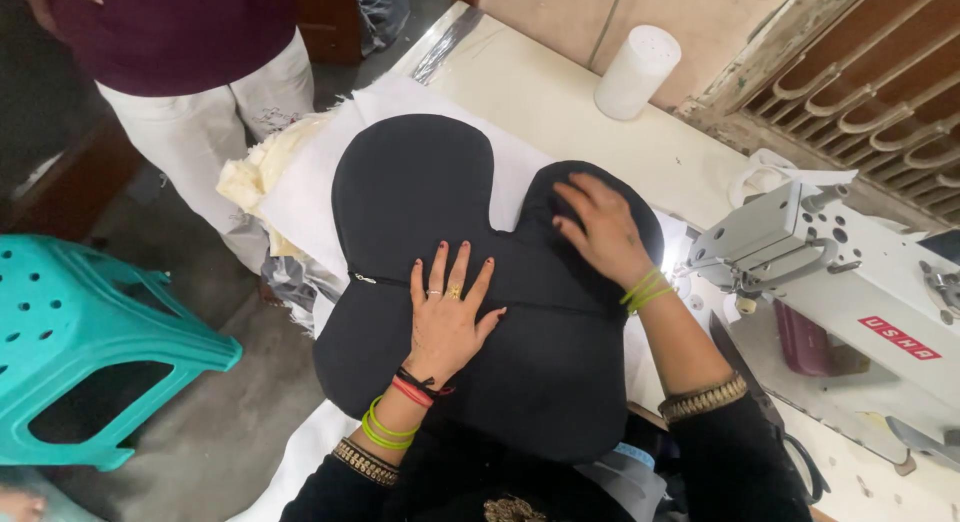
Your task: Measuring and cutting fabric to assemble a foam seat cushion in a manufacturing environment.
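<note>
Both hands lie flat with fingers spread, left hand (446, 317) mid-frame, right hand (598, 229) upper right, on the black padded piece (410, 197).

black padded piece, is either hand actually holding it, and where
Neither grips it. The left hand lies flat on the black padded piece at its zip seam; the right hand presses its upper right lobe.

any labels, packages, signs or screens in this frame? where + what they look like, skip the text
Label: on the front of the white sewing machine at right; a small slanted red rectangle with pale lettering.
White cylinder: upright on the cream table at the far edge; plain, no label visible, could be a roll or container.
No signs or screens in view.
</note>
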